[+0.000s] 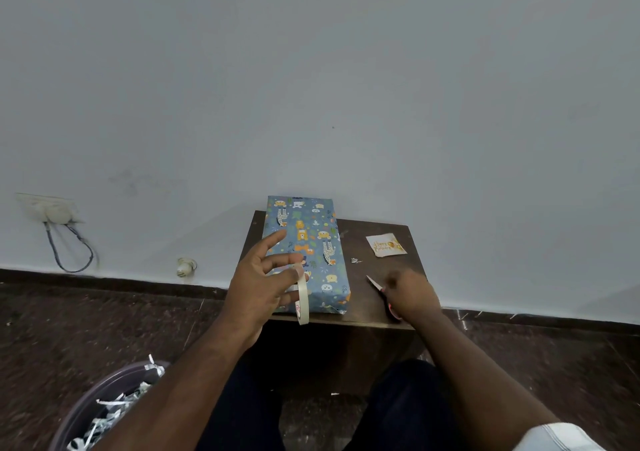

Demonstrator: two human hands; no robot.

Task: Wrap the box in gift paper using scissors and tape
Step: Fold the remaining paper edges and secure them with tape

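The long blue animal-print wrapped box runs away from the person, just under the left hand, which holds the cream tape ring w/ other fingers straight, while the right hand grips the red-handled scissors just beside the box on the dark wood counter.

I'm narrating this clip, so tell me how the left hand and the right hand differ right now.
The left hand is raised over the wrapped box with its fingers spread, while the right hand is low on the table. The left hand carries a tape roll hanging from a finger; the right hand is on the scissors, motion-blurred. Both hands are bare and are at the table's near edge.
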